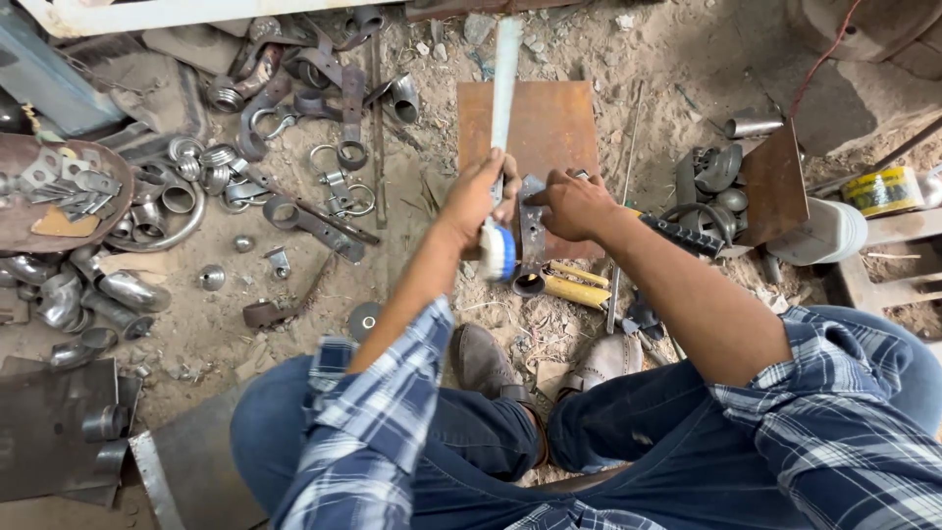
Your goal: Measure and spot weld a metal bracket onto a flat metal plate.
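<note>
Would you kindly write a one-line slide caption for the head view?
Seated person's left hand grips a pale bar while right hand steadies a metal bracket on a rusty plate.

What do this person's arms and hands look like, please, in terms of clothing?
Both hands, the left hand and the right hand, are bare, without gloves. The forearms are uncovered; the blue-and-white plaid shirt sleeves are rolled up near the elbows. No watch or rings are visible.

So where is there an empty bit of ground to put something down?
Bare dirt lies between the rusty plate and the curved brackets, and beyond the plate's far right corner toward the short pipe. It is crowded at the far left, where pipe elbows and rings pile up, and around the left hand and right hand.
</note>
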